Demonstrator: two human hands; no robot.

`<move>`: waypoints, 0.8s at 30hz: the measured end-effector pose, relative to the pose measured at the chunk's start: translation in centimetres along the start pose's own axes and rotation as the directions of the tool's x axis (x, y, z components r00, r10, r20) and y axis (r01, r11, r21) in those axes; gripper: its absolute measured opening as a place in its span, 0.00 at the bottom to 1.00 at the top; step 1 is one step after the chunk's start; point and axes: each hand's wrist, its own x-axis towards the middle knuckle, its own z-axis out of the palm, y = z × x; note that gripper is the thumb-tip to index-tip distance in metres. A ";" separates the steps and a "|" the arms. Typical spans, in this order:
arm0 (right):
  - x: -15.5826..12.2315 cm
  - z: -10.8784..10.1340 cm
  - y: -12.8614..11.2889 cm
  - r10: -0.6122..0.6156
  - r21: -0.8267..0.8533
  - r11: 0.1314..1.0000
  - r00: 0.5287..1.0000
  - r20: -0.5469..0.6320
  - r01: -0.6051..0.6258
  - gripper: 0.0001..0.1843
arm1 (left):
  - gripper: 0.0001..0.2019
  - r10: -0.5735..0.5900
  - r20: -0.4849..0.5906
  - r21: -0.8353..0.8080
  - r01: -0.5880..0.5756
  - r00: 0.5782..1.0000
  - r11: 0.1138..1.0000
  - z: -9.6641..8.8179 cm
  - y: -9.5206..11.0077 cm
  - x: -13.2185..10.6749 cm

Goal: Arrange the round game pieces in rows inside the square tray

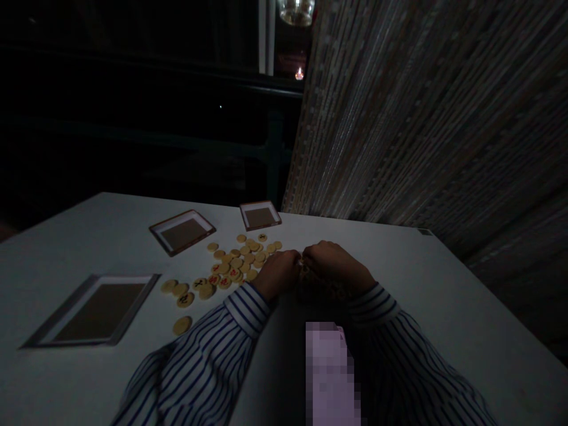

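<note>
My left hand (278, 273) and my right hand (336, 264) meet above the white table, knuckles close together. Both are closed, with the fingers curled down and mostly hidden from me. A small pale bit shows between them, too small and dark to name. Under my right hand lie several dim round pieces (320, 285) in shadow. Left of my hands is a loose heap of round Chinese chess pieces (236, 262), pale wood, some marked with red or black characters. My left hand is at the heap's right edge. One chess piece (181, 325) sits apart, nearer me.
Three shallow rectangular trays or lids lie around the heap: one at the near left (100, 310), another behind it (183, 232), a smaller one (260, 215) at the back. A strand curtain (377, 106) hangs beyond the table (448, 307). A pixelated pink patch (332, 373) covers the lower middle.
</note>
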 end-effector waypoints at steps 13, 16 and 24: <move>0.1 0.3 0.4 -0.011 0.050 0.999 1.000 -0.010 0.011 0.14 | 0.13 0.003 -0.025 -0.001 -0.003 1.000 1.000 0.1 -0.1 0.1; 0.1 0.5 0.5 -0.025 0.052 0.998 0.999 -0.023 0.026 0.14 | 0.13 -0.006 -0.023 -0.001 0.006 1.000 1.000 0.1 0.0 0.1; 0.0 0.3 0.6 -0.037 0.091 0.995 0.999 -0.017 0.038 0.13 | 0.14 -0.031 0.004 -0.013 0.031 1.000 0.999 -0.1 0.1 0.0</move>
